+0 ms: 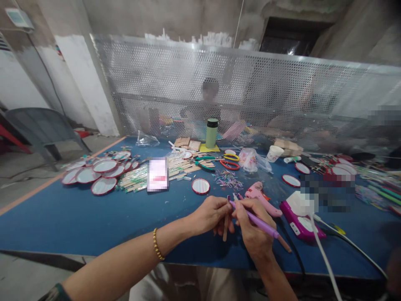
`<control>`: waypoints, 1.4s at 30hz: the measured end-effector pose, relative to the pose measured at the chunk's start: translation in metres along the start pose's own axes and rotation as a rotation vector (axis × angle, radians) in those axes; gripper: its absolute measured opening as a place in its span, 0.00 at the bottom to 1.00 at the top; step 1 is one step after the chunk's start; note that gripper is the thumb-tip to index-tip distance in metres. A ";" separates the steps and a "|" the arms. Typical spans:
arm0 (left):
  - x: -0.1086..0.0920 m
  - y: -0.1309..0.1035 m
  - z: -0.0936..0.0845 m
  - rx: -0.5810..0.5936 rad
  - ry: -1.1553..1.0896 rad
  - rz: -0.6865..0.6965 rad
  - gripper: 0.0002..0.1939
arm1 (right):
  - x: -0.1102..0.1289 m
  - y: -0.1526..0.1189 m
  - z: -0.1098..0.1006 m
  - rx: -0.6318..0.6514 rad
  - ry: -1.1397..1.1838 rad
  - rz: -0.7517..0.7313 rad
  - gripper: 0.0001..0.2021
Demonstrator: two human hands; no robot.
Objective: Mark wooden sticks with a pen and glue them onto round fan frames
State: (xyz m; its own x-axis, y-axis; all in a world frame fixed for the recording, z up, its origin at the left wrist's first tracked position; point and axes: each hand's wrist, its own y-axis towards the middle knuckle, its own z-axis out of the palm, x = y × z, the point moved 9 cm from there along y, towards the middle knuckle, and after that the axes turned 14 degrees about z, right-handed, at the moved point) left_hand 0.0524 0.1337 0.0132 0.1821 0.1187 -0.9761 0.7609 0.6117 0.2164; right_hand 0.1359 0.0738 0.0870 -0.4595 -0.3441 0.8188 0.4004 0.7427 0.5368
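Note:
My left hand (213, 214) is closed in a pinch around a flat wooden stick (225, 229), which points down below the fingers. My right hand (255, 228) grips a slim purple pen-like tool (263, 225) with a brown, wood-coloured end. The tool slants up to the left, and its tip meets the fingers of my left hand. Small pieces at the meeting point are too small to name. Just beyond my hands lie a pink glue gun (261, 197), a round red-rimmed disc (201, 186) and a heap of colourful small clips or loops (228, 179).
Red-rimmed discs (104, 186) are piled at left beside wooden sticks (134, 180). Pliers (203, 164), a green bottle (211, 133) and a paper cup (275, 154) stand farther back. At right, a magenta power strip (297, 223) trails cables. A perforated metal screen (163, 92) borders the table.

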 end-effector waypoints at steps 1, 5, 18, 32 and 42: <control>0.000 0.000 0.000 0.000 -0.001 0.003 0.35 | 0.000 0.000 0.000 -0.002 0.000 -0.001 0.10; 0.000 0.000 0.001 -0.004 -0.006 -0.001 0.36 | 0.000 0.000 -0.001 -0.004 -0.024 -0.016 0.10; 0.001 0.000 0.000 -0.001 0.023 -0.004 0.36 | 0.000 -0.001 0.001 0.005 -0.011 -0.008 0.10; 0.001 -0.001 0.000 0.004 0.040 -0.008 0.34 | -0.004 0.000 0.000 -0.008 -0.026 -0.019 0.10; 0.000 -0.001 0.001 -0.001 0.022 -0.017 0.35 | -0.008 0.000 -0.001 -0.021 -0.037 0.039 0.11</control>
State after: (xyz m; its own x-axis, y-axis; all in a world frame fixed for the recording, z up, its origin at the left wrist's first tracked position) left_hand 0.0521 0.1327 0.0135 0.1556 0.1258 -0.9798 0.7632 0.6144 0.2001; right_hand 0.1407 0.0754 0.0803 -0.4719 -0.2931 0.8315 0.4349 0.7430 0.5087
